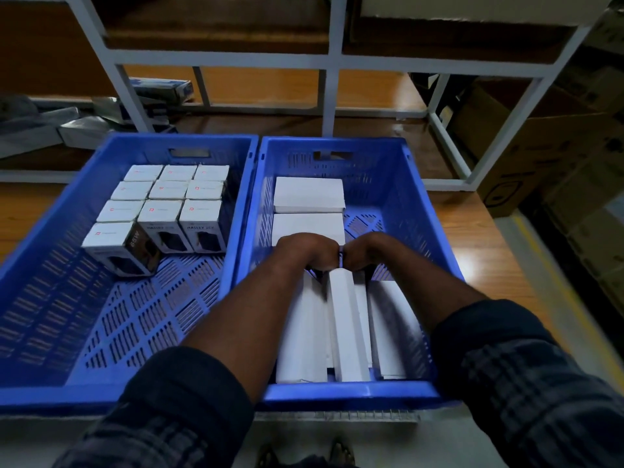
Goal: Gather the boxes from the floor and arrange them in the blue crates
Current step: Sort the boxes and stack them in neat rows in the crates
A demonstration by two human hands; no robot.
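Observation:
Two blue crates stand side by side on a low shelf. The left crate holds several small white boxes in rows, one tilted at the front. In the right crate two flat white boxes lie at the back left. Several long white boxes stand on edge at the crate's front. My left hand and my right hand meet over their far ends, fingers curled down onto the tops of these long boxes.
A white metal rack frame rises behind the crates. Cardboard cartons are stacked at the right. Grey packets and a dark box lie on the shelf at the back left. My feet show below the shelf edge.

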